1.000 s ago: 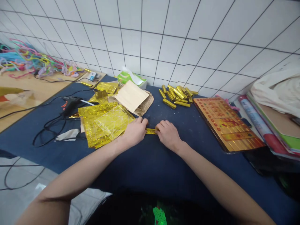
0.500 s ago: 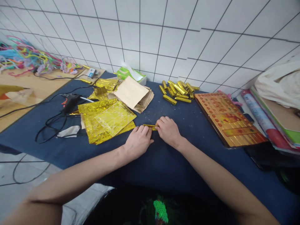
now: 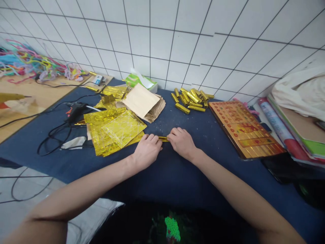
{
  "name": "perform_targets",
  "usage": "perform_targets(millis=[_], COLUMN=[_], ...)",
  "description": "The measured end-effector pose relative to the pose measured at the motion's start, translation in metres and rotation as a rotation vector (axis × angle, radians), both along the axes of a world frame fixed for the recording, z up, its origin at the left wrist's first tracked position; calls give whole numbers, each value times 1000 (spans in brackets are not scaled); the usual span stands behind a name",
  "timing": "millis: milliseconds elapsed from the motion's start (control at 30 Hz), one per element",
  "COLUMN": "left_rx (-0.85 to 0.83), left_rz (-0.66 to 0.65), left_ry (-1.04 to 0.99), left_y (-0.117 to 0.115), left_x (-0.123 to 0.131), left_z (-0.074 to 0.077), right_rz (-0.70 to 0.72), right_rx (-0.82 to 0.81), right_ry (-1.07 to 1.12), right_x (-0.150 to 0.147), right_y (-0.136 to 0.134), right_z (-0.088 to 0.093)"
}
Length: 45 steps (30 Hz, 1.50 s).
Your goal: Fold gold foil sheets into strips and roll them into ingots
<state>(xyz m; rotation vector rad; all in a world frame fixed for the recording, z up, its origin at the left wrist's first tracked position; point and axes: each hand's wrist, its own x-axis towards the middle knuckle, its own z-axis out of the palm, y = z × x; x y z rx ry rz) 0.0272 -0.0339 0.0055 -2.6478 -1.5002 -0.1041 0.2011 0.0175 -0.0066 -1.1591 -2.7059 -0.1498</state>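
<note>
A narrow roll of gold foil paper [image 3: 164, 139] lies crosswise between my two hands, low over the blue cloth. The fingers of my left hand [image 3: 147, 149] are curled round its left end. At its right end my right hand [image 3: 182, 142] pinches it; both ends are hidden by the fingers. Left of my left hand spread flat gold foil sheets [image 3: 114, 130]. Behind them sits a stack of tan paper squares [image 3: 142, 101]. Several finished-looking gold rolls [image 3: 191, 97] are heaped near the wall.
A black glue gun [image 3: 76, 111] with a looping cable lies at the left. Behind the paper stands a green tissue pack [image 3: 134, 79]. An orange-gold printed pack [image 3: 246, 128] lies at the right, beside a spray can [image 3: 279, 125]. Colourful fuzzy stems [image 3: 38, 62] pile up far left.
My fingers have shifted on the gold roll, and the strip showing between them looks narrower and more tightly rolled. The view has moved slightly.
</note>
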Motion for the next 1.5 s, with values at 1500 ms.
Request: perform_targets(millis=[1500], left_rx=[-93], left_rz=[-153], left_ry=[-79], left_y=[-7], left_x=[-7], left_z=[3], right_rz=[125], right_rx=[-294], right_ry=[-60], right_x=[25], right_y=[7], right_z=[0])
